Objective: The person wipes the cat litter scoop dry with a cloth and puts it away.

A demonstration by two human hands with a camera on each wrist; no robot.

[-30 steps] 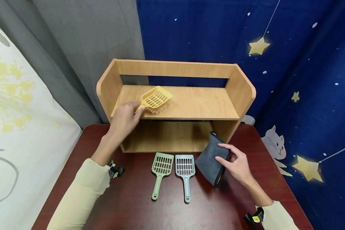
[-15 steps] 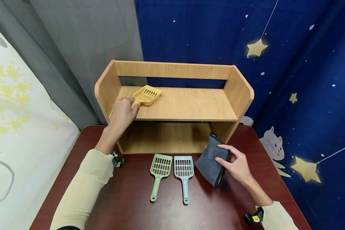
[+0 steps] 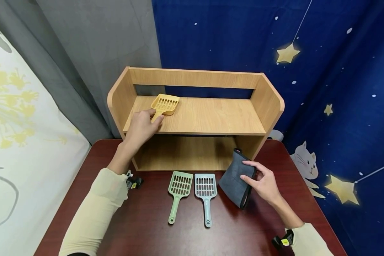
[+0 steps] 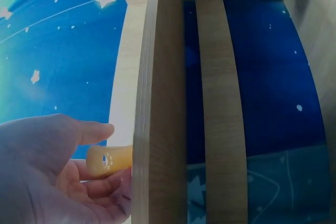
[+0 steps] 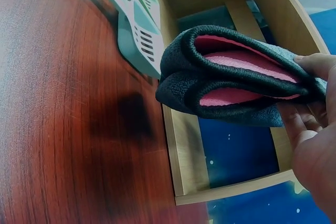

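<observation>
On the upper shelf's left part is a yellow slotted scoop (image 3: pixel 165 104). The left hand (image 3: pixel 142 128) has its fingers and thumb at the scoop's handle; in the left wrist view the handle end (image 4: pixel 109 161) lies between thumb and fingers of the left hand (image 4: pixel 58 169). The right hand (image 3: pixel 265 183) pinches a folded grey cloth (image 3: pixel 236 179) above the table's right side. In the right wrist view the cloth (image 5: pixel 231 77) shows pink inner folds, gripped at one edge by the right hand (image 5: pixel 315 129).
A green scoop (image 3: pixel 180 185) and a light blue scoop (image 3: pixel 206 186) lie side by side on the dark red table (image 3: pixel 140 227), just in front of the two-tier wooden shelf (image 3: pixel 195 73). Grey and blue curtains hang behind it.
The yellow scoop has moved left and back, from a raised, tilted position down onto the upper shelf, with the left hand at its handle. The right hand and cloth have hardly moved.
</observation>
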